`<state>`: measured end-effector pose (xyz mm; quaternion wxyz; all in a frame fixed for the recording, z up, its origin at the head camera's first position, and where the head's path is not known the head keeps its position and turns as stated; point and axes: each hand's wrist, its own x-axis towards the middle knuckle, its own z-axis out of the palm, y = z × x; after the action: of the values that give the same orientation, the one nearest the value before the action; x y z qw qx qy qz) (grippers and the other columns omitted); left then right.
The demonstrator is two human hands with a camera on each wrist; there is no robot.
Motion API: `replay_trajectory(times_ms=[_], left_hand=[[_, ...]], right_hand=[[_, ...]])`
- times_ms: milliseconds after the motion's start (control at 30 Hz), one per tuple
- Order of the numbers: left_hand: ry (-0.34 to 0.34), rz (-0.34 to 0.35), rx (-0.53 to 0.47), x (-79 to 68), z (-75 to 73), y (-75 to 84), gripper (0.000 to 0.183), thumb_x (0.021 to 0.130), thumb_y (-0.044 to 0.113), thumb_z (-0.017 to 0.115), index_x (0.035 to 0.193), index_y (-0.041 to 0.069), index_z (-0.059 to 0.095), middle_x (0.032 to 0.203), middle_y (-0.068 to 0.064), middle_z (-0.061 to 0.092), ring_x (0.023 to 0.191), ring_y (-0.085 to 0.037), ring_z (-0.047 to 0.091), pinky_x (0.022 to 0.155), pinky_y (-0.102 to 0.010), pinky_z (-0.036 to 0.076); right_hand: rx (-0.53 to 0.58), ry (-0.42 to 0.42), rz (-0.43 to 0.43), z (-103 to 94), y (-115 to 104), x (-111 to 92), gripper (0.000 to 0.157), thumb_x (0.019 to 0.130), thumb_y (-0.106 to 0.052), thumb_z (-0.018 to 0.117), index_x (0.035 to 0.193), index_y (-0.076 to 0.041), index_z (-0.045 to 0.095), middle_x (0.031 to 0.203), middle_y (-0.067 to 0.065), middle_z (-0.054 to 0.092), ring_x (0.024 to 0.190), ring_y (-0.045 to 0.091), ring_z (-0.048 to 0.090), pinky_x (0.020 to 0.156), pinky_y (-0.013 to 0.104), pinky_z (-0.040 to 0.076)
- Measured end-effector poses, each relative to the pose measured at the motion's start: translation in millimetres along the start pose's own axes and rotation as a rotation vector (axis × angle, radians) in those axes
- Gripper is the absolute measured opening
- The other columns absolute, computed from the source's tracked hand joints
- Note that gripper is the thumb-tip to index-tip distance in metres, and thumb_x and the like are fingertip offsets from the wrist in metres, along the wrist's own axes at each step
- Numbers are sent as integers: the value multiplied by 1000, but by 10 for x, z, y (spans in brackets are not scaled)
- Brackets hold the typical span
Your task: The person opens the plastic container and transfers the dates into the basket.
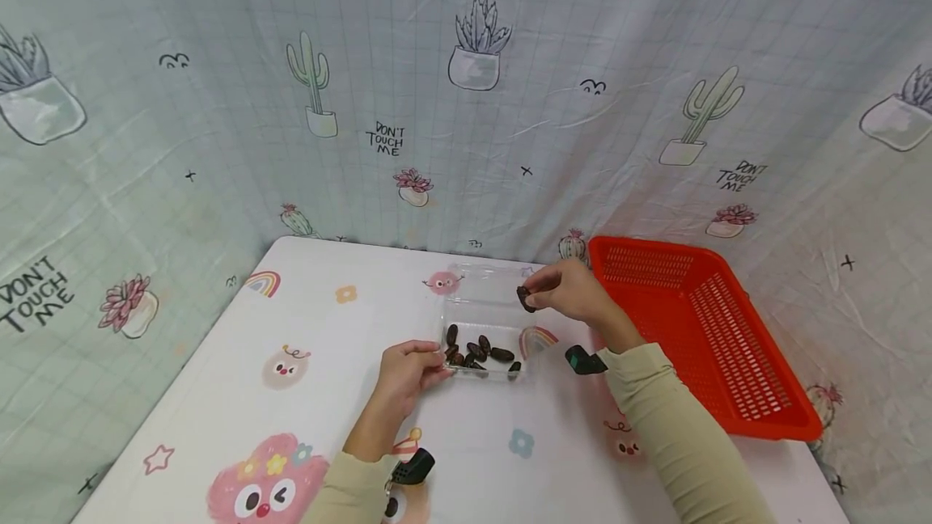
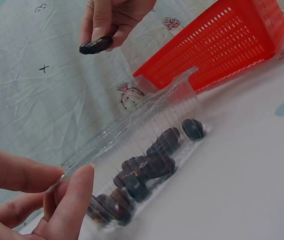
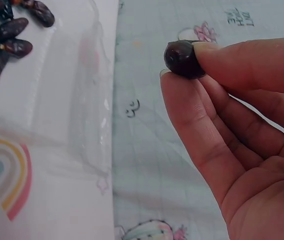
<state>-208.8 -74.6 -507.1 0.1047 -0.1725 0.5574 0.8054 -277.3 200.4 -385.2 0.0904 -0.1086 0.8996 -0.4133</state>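
A clear plastic box [image 1: 486, 314] with its lid folded back lies on the table, and several dark brown dates [image 1: 502, 354] are scattered in it. My left hand [image 1: 406, 370] pinches the box's near left rim between thumb and fingers, also seen in the left wrist view. Above the box's right side, my right hand [image 1: 571, 291] holds a single date [image 3: 183, 59] between thumb and fingertips. That date is clear of the box and the other dates. In the left wrist view the dates [image 2: 152, 165] show through the box's ribbed wall.
A red plastic basket [image 1: 794, 395] with slotted walls stands on the right of the table, close to my right forearm. The white table [image 1: 349, 281] has printed cartoon patterns. A patterned cloth [image 1: 408, 103] hangs behind and at both sides.
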Motion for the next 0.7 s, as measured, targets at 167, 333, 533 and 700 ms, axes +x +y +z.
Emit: replay_trajectory(times_ms=[167, 333, 533, 700], left_hand=[[3, 4, 1, -8, 2, -6, 30, 89, -15, 66, 119, -21, 60, 80, -9, 63, 68, -16, 65, 69, -33, 69], [8, -1, 8, -14, 3, -20, 31, 89, -15, 66, 119, -21, 60, 81, -9, 63, 68, -16, 65, 69, -33, 69], [9, 6, 21, -30, 12, -10, 31, 90, -14, 67, 120, -20, 60, 80, -8, 63, 68, -15, 64, 71, -34, 69], [-3, 4, 24, -11, 33, 4, 31, 90, -14, 67, 120, -20, 60, 80, -9, 63, 69, -16, 65, 70, -34, 69]], right_hand=[[18, 39, -5, -139, 44, 2, 19, 91, -6, 78, 110, -1, 79, 103, 19, 78, 85, 22, 75, 85, 39, 67], [37, 71, 26, -250, 123, -15, 21, 93, -8, 77, 113, -2, 79, 105, 18, 78, 88, 23, 75, 81, 32, 64], [49, 113, 44, -379, 154, -61, 24, 95, -10, 75, 118, -2, 77, 111, 20, 75, 94, 28, 74, 86, 33, 65], [69, 146, 52, -501, 156, -100, 27, 97, -10, 73, 122, -1, 75, 116, 22, 72, 97, 29, 73, 86, 28, 66]])
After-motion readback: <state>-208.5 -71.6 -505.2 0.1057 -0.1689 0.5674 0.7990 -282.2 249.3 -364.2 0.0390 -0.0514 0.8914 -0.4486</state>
